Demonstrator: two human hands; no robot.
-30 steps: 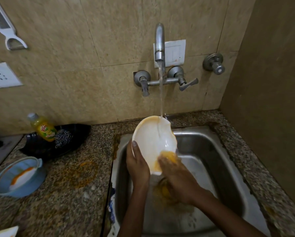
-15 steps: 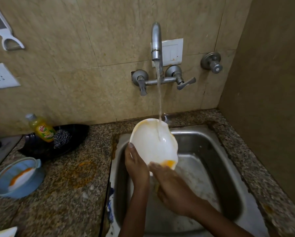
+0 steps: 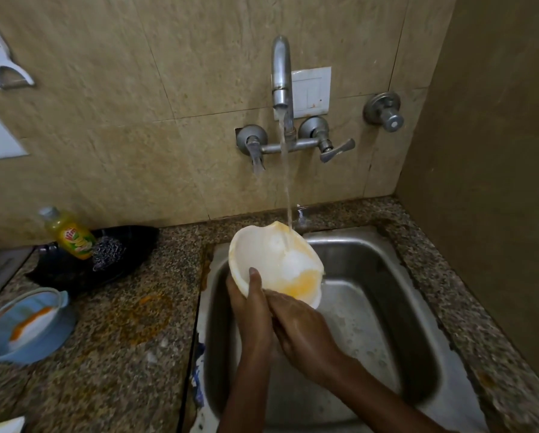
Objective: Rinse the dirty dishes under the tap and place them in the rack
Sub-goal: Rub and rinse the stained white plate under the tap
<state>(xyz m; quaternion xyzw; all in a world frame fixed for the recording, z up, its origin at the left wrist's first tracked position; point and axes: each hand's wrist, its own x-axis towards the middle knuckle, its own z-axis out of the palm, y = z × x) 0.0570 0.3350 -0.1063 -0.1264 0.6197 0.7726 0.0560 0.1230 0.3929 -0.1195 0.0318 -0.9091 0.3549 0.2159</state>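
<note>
While water runs from the tap (image 3: 281,73) in a thin stream, a white bowl (image 3: 273,264) is held tilted over the steel sink (image 3: 387,307), its open side facing up toward the camera. Stream lands inside the bowl near its upper right rim. Orange-yellow residue sits along the rim and pools at the bowl's lower right inside. Left hand (image 3: 251,304) has its grip closed on the bowl's lower left edge, thumb inside the rim, fingers hidden behind. Right hand (image 3: 302,329) is at the bowl's lower edge, just beside the left hand, touching the bowl; cannot tell how far its grip is closed. On the speckled desk (image 3: 130,354) to the left: a blue bowl (image 3: 24,326) with orange smears, a black dish (image 3: 105,260) carrying a yellow soap bottle (image 3: 71,234) and a steel scrubber (image 3: 107,253). An orange stain marks the desk beside the sink.
</note>
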